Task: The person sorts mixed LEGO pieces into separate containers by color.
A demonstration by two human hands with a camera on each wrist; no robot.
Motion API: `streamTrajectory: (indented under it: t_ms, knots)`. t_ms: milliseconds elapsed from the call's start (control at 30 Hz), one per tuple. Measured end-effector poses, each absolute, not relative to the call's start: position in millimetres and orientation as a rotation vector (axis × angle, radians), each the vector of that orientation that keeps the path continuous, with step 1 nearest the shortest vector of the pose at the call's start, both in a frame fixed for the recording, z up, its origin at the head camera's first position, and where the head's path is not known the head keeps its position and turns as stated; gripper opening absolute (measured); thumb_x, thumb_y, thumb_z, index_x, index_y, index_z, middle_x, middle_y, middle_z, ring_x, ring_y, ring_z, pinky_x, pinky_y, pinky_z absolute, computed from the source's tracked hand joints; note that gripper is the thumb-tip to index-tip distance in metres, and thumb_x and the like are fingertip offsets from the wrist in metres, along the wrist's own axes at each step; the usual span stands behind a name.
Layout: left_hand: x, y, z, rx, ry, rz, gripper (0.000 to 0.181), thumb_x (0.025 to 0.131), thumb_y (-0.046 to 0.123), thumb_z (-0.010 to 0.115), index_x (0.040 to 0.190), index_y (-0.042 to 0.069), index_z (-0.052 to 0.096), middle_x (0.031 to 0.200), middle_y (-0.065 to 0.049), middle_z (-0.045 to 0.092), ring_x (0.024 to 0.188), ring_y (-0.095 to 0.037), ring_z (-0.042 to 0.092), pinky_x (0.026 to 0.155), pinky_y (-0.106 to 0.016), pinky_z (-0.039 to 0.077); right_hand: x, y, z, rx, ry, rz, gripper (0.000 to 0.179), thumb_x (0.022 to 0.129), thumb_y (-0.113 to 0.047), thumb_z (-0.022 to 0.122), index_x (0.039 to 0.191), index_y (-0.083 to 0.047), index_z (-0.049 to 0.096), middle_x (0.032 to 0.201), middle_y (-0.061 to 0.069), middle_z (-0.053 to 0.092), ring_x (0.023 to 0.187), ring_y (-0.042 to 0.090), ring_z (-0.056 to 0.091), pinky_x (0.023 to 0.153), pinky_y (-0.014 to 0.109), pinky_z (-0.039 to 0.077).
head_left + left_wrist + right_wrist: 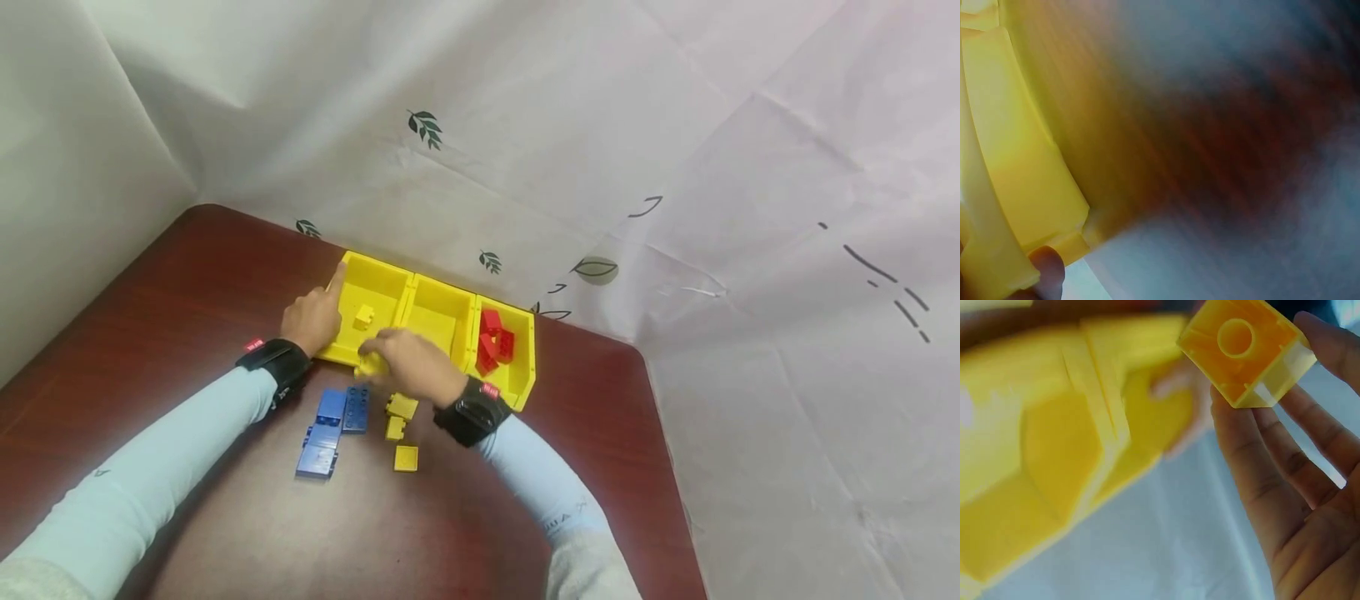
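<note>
My left hand [311, 321] grips the side wall of the left yellow bin [375, 279]; a fingertip [1049, 270] shows at the bin's corner in the left wrist view. Above the front of that bin, my right hand [420, 367] pinches a yellow toy brick [1210, 353] between thumb and fingers, its hollow underside facing the right wrist camera. Inside the left bin lies one small yellow brick [363, 317]. Several yellow bricks [406, 458] lie on the table below the right hand.
A middle yellow bin [438, 304] and a right bin [525, 354] holding several red bricks [491, 322] adjoin the left one. Several blue bricks [318, 458] lie on the brown table [247, 533] in front. A pale patterned sheet [525, 167] hangs behind the table.
</note>
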State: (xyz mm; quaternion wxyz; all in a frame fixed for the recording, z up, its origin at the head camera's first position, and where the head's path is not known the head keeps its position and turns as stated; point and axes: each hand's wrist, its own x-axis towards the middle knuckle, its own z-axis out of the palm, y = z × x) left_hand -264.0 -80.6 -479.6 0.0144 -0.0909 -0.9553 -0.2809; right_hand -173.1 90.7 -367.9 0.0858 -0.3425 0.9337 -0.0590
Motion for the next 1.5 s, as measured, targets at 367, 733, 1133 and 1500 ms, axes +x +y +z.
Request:
streamTrajectory:
  t_ms: [367,733,1133,1500]
  knots:
    - [-269,-83,-483,-0.311,-2.963,-0.855,0.079,0.097,0.009,0.05,0.159,0.02,0.002,0.087,-0.022,0.055,0.061,-0.032,0.053,0.064,-0.048,0.052,-267,59,-338,-0.813,2.847,-0.189,0.039,0.088,-0.026,0.074,0.121,-0.007,0.069,0.121,0.006,0.069,0.107,0.019,0.066,0.091,0.025,0.053]
    - [-263,-77,-486,-0.3,-2.971,-0.832,0.08,0.096,0.008,0.051,0.159,0.022,0.004,0.086,-0.022,0.056,0.059,-0.031,0.052,0.064,-0.048,0.053,-306,37,-358,-0.449,2.896,-0.166,0.038,0.086,-0.024,0.075,0.121,-0.01,0.068,0.121,0.005,0.068,0.106,0.018,0.065,0.089,0.027,0.054]
    - [-258,-63,-489,-0.317,-2.927,-0.843,0.079,0.094,0.007,0.055,0.159,0.02,0.01,0.081,-0.018,0.053,0.058,-0.029,0.051,0.062,-0.044,0.053,-335,34,-413,-0.199,2.947,0.036,0.02,0.087,-0.025,0.074,0.103,-0.013,0.074,0.093,-0.001,0.068,0.08,0.013,0.061,0.077,0.022,0.054]
    - [-254,-53,-488,-0.319,-2.911,-0.822,0.072,0.097,0.005,0.051,0.158,0.014,0.015,0.077,-0.016,0.053,0.058,-0.029,0.053,0.064,-0.046,0.056,-331,33,-429,-0.076,2.961,0.078,0.018,0.097,-0.021,0.06,0.105,-0.015,0.074,0.098,0.0,0.069,0.081,0.016,0.065,0.078,0.027,0.056]
